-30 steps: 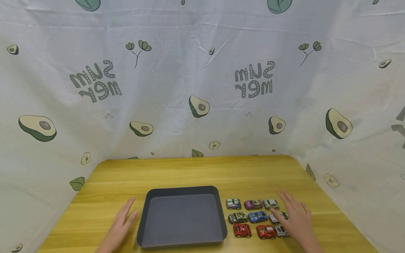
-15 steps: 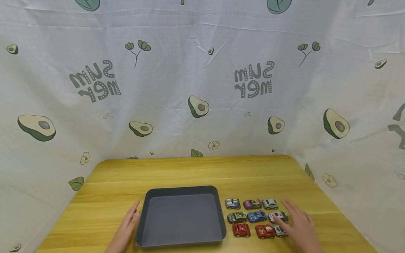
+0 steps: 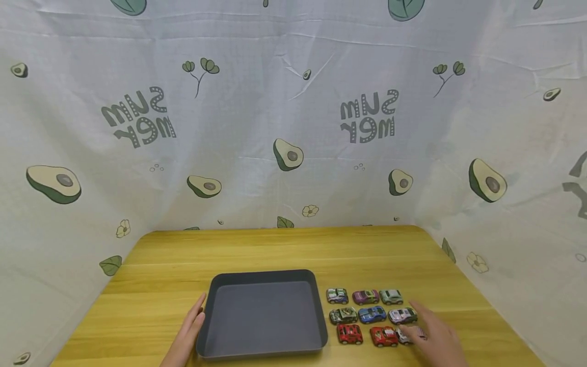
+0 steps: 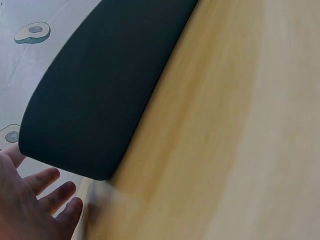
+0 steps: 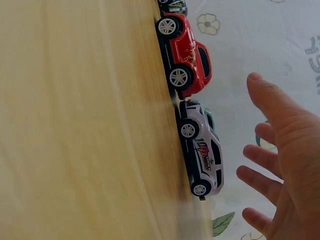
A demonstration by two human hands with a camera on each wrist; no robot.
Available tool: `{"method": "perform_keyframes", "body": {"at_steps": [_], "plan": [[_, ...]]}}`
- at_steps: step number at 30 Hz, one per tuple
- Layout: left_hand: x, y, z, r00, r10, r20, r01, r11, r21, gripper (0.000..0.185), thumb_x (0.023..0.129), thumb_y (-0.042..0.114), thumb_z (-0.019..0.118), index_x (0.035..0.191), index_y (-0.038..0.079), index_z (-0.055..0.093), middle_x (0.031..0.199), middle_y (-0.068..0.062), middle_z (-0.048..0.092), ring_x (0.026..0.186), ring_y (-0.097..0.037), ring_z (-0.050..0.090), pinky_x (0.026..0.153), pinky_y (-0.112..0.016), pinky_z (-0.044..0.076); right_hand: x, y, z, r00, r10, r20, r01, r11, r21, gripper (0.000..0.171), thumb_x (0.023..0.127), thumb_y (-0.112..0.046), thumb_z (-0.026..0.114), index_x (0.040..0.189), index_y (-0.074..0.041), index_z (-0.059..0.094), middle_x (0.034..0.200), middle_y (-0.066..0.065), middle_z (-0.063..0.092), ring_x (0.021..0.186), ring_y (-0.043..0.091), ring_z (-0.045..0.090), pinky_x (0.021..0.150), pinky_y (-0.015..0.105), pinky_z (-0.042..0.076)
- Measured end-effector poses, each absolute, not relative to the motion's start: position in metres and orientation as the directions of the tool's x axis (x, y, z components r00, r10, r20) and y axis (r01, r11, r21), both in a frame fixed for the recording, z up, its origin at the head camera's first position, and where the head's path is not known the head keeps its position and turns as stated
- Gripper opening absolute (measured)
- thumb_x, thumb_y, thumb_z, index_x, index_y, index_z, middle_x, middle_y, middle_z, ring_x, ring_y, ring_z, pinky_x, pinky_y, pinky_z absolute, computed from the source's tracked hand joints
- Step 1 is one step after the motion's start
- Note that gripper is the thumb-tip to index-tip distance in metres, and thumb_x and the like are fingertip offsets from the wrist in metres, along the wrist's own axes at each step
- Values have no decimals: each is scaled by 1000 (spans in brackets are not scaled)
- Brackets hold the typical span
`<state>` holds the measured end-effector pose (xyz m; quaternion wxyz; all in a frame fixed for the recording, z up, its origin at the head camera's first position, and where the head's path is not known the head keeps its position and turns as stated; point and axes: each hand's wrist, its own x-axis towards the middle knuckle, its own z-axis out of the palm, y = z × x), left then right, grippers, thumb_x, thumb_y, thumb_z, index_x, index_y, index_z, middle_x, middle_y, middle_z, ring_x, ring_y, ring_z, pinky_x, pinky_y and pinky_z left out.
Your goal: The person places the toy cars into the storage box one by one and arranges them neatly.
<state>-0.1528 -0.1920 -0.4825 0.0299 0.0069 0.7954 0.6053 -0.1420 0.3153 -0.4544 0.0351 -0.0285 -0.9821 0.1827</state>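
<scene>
A dark grey tray point(image 3: 208, 316) lies on the wooden table point(image 3: 275, 250), and nothing is in it. To its right several toy cars stand in three rows, among them a blue car point(image 3: 372, 314) and a red car point(image 3: 350, 334). My left hand point(image 3: 193, 320) lies flat beside the tray's left wall with fingers straight; I cannot tell if it touches. In the left wrist view the left hand point(image 4: 35, 205) spreads near the tray point(image 4: 110, 85) corner. My right hand point(image 3: 426, 329) hovers open over the near-right white car point(image 3: 404, 335). In the right wrist view the right hand point(image 5: 285, 165) is spread beside the white car point(image 5: 202, 150).
A white cloth point(image 3: 293, 127) printed with avocados hangs behind the table and along both sides. Bare wood stretches behind the tray and the cars. The table's right edge point(image 3: 481, 300) runs close to my right hand.
My left hand has slid right, up to the tray's left wall. My right hand has drawn back toward me, from the far cars to the near-right white car.
</scene>
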Motion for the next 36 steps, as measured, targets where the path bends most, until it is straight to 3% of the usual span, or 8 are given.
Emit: {"method": "perform_keyframes", "body": {"at_steps": [13,20,27,36], "plan": [[-155,-189,-491,-999,34,-12,-1,313,950,52,99,31,33,145,9,21,149,-23,14,134,-45,15,102,-65,22,-144,317,-469,-998,61,-17,63,943,-327,83,78,-61,55,133,-1,40,134,29,41,116,52,42,85,72,32],[-156,-190,-493,-1000,5,-11,-8,402,916,53,97,35,37,144,15,25,149,-17,21,136,-40,20,107,-51,27,-147,323,-475,-999,16,-32,27,929,-369,76,80,-49,60,133,1,41,134,30,40,116,52,43,83,66,38],[-157,-186,-497,-999,39,-3,13,417,909,56,96,36,39,145,16,22,151,-19,18,136,-43,15,102,-63,26,-147,331,-484,-999,-27,-23,-15,904,-428,74,79,-43,64,131,4,42,133,34,38,115,54,41,83,62,41],[-158,-186,-500,-999,36,-22,-3,460,888,57,96,38,38,146,14,21,150,-18,19,136,-41,18,101,-64,27,-146,335,-490,-996,-45,75,-75,879,-471,64,73,-35,71,123,1,52,124,31,46,108,53,47,78,61,45]]}}
